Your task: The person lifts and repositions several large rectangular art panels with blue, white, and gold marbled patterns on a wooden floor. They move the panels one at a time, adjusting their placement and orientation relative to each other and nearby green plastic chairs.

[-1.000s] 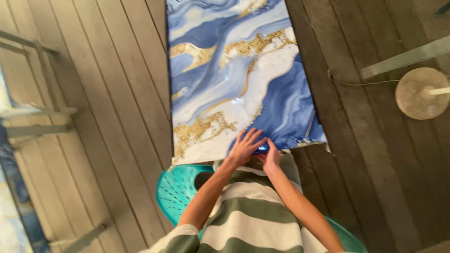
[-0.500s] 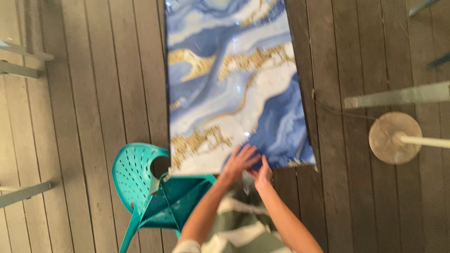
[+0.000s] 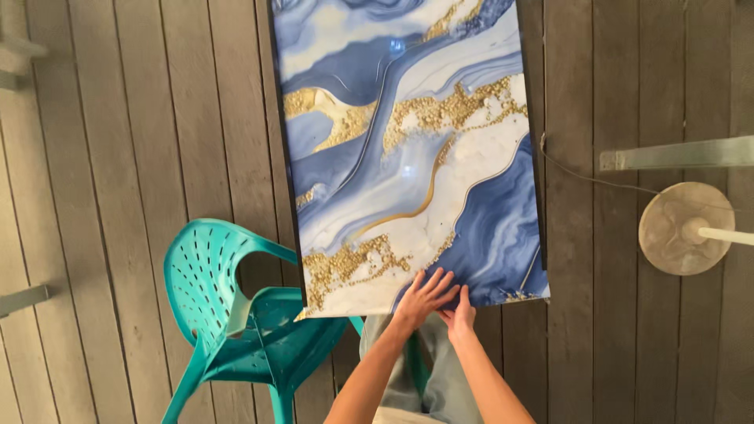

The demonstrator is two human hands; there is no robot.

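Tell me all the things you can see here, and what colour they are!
Panel: one, glossy blue, white and gold marble swirls, lying flat in the middle, near edge over the chair.
Chair: one, teal plastic with holes, lower left.
Floor: grey wooden planks, all around.
Round base: one, pale, with a white pole, right side.
Cord: one, thin and dark, on the planks right of the panel.
Metal bar: one, grey, upper right.
Left hand: flat on the panel's near edge.
Right hand: beside it, at the same edge.
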